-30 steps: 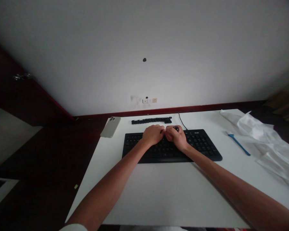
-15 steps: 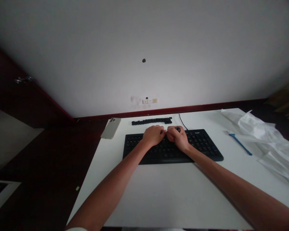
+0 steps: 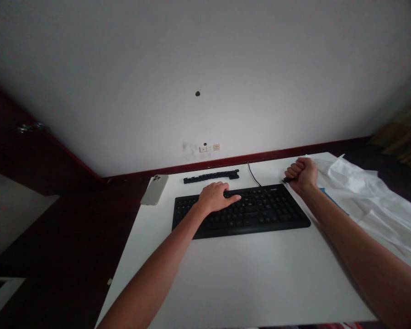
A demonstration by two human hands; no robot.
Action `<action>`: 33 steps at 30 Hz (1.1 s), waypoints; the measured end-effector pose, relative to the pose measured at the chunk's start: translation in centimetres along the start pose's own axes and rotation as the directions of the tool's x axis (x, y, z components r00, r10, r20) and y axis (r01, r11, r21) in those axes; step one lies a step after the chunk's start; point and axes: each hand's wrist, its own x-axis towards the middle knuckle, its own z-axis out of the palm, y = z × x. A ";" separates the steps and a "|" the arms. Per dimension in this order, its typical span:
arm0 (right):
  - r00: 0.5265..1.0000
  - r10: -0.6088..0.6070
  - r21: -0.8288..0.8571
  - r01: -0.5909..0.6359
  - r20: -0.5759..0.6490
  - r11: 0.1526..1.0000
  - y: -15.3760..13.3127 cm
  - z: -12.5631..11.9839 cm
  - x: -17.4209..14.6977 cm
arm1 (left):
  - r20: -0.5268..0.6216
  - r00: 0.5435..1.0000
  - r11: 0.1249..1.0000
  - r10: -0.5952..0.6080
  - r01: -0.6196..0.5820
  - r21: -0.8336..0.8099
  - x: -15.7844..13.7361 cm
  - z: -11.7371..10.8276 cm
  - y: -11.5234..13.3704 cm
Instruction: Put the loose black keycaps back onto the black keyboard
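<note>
A black keyboard [image 3: 253,224] lies on the white table. Over its upper left keys rests my left hand [image 3: 215,198], palm down, thumb stretched out and apart from the other fingers, holding nothing. Beyond the keyboard's right end is my right hand [image 3: 302,175], curled into a fist. A dark keycap [image 3: 286,180] pokes out of the fist; any others inside are hidden. Behind the keyboard lies a row of loose black keycaps [image 3: 210,177]. A blue tool [image 3: 329,197] on the right is partly covered by my right forearm.
A phone [image 3: 155,189] lies face down at the table's [image 3: 246,278] back left corner. Crumpled white plastic sheeting [image 3: 370,187] spreads over the right side. The keyboard's cable [image 3: 254,175] runs off the back edge towards the wall [image 3: 205,55].
My right hand has moved from the keyboard to the right, still closed around the dark keycap. My left hand has opened, its thumb now extended over the keys. The view has shifted slightly.
</note>
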 end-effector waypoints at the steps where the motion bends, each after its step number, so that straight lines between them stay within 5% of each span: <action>1: 1.000 0.010 0.007 -0.010 -0.007 1.000 0.2 -0.2 0.0 | 0.018 1.000 1.000 0.009 -0.009 -0.001 0.0 -0.2 0.0; 19: 0.999 0.044 -0.065 -0.042 0.022 0.997 0.8 -0.1 -0.1 | 0.057 0.998 0.999 -0.039 0.037 0.024 0.0 -0.3 0.5; 33: 0.998 0.050 -0.093 -0.047 0.026 0.995 1.0 0.0 0.0 | 0.044 0.976 0.975 -0.212 0.209 0.070 1.8 0.4 1.2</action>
